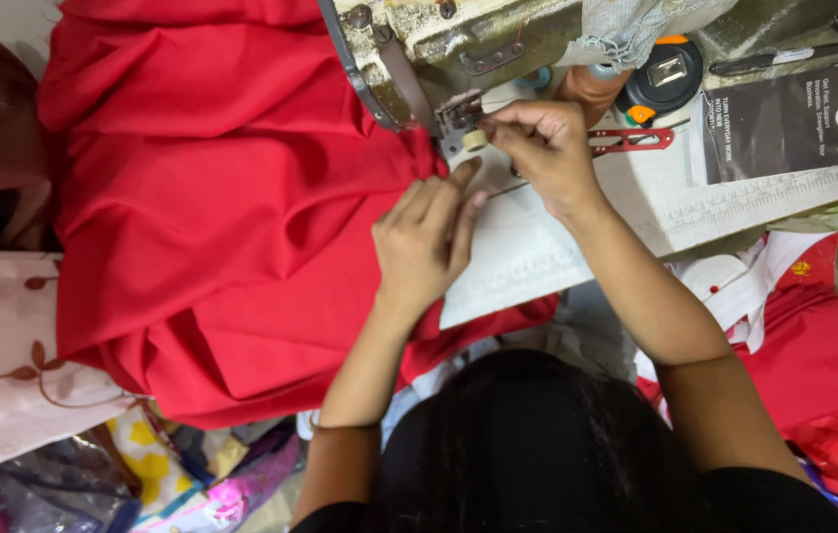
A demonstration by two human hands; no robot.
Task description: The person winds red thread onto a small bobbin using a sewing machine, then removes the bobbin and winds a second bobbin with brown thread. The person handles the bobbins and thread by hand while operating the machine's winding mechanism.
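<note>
Red woven cloth [221, 197] lies heaped in deep folds over the left half of the white tabletop [537, 257], its near edge drawn up under the head of the worn, grey-green metal sewing machine [438, 39]. The left hand [429, 242] rests palm down where cloth meets tabletop, fingers together and stretched forward, the index tip just short of the presser foot area [460, 120]; its grip is flat and pressing, pinching nothing. The right hand [542, 148] comes in from the right with the wrist bent and knuckles raised, thumb and forefinger pressed together on a small pale round knob [476, 139] at the needle end of the machine. Both forearms run up from the lower edge of the view, the right one at a slant across the tabletop. The chief risk, as I judge it, is the closeness of both sets of fingertips to the needle: if the machine ran with them there, a finger could be caught. The heavy heap hanging to the left could also drag the edge askew, should the flat hand ease its pressure. A red-handled metal tool [631, 140] lies just behind the right hand, a black and orange tape measure case [669, 74] sits beyond it, and a dark printed card [804, 114] lies to the far right.
</note>
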